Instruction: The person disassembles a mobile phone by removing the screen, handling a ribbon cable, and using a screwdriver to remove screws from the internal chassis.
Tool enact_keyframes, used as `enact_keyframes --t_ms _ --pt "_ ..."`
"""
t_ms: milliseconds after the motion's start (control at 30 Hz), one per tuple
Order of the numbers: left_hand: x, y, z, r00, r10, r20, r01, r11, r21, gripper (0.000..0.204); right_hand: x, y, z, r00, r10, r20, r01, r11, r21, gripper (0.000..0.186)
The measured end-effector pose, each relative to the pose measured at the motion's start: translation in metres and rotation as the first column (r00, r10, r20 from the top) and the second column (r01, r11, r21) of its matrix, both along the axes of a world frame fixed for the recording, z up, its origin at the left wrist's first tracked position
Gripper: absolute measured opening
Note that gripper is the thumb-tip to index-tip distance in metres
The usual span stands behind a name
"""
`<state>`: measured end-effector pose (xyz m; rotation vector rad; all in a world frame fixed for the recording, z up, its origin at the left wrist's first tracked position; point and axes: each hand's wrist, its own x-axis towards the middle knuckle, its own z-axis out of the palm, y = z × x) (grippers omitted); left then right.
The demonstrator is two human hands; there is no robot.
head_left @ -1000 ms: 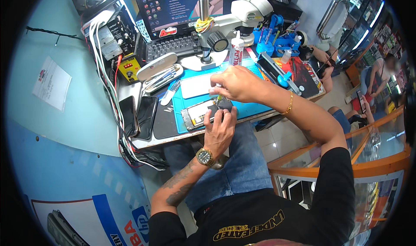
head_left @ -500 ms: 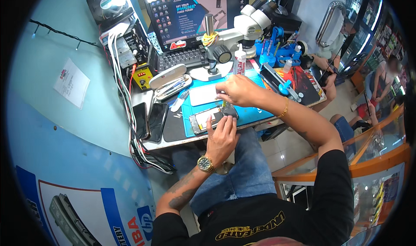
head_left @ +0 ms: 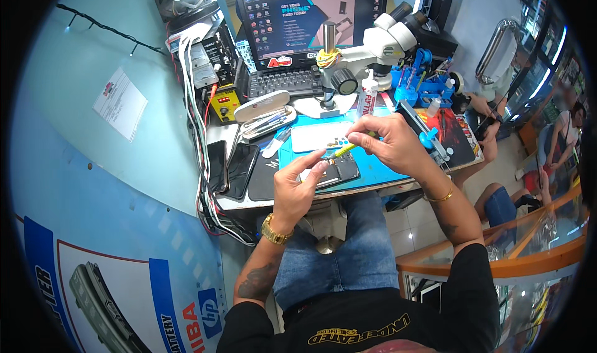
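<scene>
My right hand (head_left: 398,143) is closed around a slim yellow screwdriver (head_left: 352,147), which slants down to the left. At its tip, the thumb and forefinger of my left hand (head_left: 296,188) come together in a pinch; whatever they hold is too small to make out. Below both hands an opened phone (head_left: 346,171) lies on the blue work mat (head_left: 378,166), partly hidden by my left hand. Just beyond it is a flat white panel (head_left: 306,137) with several small parts on its right end.
A microscope (head_left: 388,39) stands behind the mat, beside a white tube bottle (head_left: 367,95). Left are an open tool case (head_left: 268,120), two dark phones (head_left: 241,171) and hanging cables (head_left: 198,135). A clamp-like holder (head_left: 423,132) sits right. People are beyond the desk.
My right hand has lifted off the phone and moved right with the screwdriver. My left hand has left the phone and risen to the screwdriver's tip. The whole view has shifted slightly.
</scene>
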<state>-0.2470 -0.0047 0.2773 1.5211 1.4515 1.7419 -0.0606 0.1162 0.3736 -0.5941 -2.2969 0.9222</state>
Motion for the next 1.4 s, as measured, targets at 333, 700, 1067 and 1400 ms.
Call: enact_keyframes --t_ms 333,700,1067,1400 --pt "0.007 -0.003 0.009 0.889 0.275 -0.366 -0.168 0.940 0.298 0.015 0.003 0.000 -0.005 0.998 0.032 -0.048 -0.039 0.989 -0.145 0.018" --pt "0.007 0.009 -0.020 0.784 -0.112 0.611 0.144 0.990 -0.003 0.013 0.005 -0.001 -0.011 0.999 -0.022 -0.049 0.010 0.972 -0.235 0.017" --pt "-0.009 0.010 -0.040 0.373 -0.266 0.889 0.285 0.945 0.163 0.010 0.014 -0.015 -0.013 0.984 -0.013 -0.176 0.045 0.983 0.179 0.008" --pt "-0.001 0.004 -0.017 0.400 -0.182 0.899 0.244 0.966 0.087 0.047 0.015 -0.019 -0.012 0.976 -0.003 -0.217 0.036 0.988 0.152 0.008"
